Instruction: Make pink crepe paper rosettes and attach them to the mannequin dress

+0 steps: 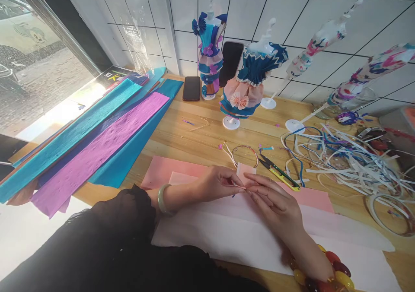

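Observation:
A small piece of pale pink paper (245, 172) stands up between my two hands above the pink and white sheets. My left hand (217, 184) is closed, thumb and fingertips pinching the paper's lower edge. From the other side my right hand (277, 203) grips the same piece, its fingers fairly straight and its thumb underneath. The fingertips of both hands meet and hide part of the fold. Under my wrists lie white paper (207, 236) and a pink sheet (319, 197). Yellow-and-black thread snips (280, 175) rest just beyond my right hand, next to a coil of thin wire (248, 151).
Two paper-dressed mini mannequins (210, 54) (244, 84) stand at the back by phones (191, 89). Two more forms lean against the tiled wall (275, 7). Colored paper strips (106, 141) lie left. Paper scraps (353, 158) and a tape roll (391, 214) are at right.

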`<state>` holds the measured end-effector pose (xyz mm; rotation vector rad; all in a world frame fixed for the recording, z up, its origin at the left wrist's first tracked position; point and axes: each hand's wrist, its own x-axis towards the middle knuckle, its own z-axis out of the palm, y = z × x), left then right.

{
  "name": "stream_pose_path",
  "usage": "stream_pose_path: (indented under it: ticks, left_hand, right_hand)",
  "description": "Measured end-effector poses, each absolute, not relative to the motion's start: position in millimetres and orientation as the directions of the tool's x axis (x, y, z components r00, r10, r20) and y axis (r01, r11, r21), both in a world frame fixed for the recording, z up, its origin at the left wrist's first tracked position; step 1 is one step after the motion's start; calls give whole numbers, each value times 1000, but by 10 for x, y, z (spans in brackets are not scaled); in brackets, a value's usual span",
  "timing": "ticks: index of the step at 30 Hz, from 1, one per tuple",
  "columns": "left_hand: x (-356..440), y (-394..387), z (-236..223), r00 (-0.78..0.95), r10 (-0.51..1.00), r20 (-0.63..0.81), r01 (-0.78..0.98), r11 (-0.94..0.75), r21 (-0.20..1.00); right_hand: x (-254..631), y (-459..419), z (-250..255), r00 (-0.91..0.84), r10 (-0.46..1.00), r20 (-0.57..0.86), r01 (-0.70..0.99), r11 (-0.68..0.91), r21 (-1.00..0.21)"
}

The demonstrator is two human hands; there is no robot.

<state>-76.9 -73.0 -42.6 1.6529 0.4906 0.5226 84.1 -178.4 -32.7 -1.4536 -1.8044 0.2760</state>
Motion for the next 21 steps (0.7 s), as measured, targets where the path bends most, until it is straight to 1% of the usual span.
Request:
stream_pose_path:
  ticks: [5,14,18,21]
  left_hand:
    - [-786,-723,-410,805,590,70,15,-138,990]
    - [-793,-711,-402,804,572,161,-4,-266,964]
    - [-791,-713,-427,799,572,184,0,-306,952]
    - [-789,-715,-444,791,585,179,-2,-290,957]
  right_hand:
    - [840,-1786,-314,-39,900,435,728,324,-605]
    - [848,-1787,-329,9,930,368,690,261,-675]
    - [841,-1786,-307,15,927,374,695,259,-671]
    - [832,-1788,-289,22,919,394,697,269,-665]
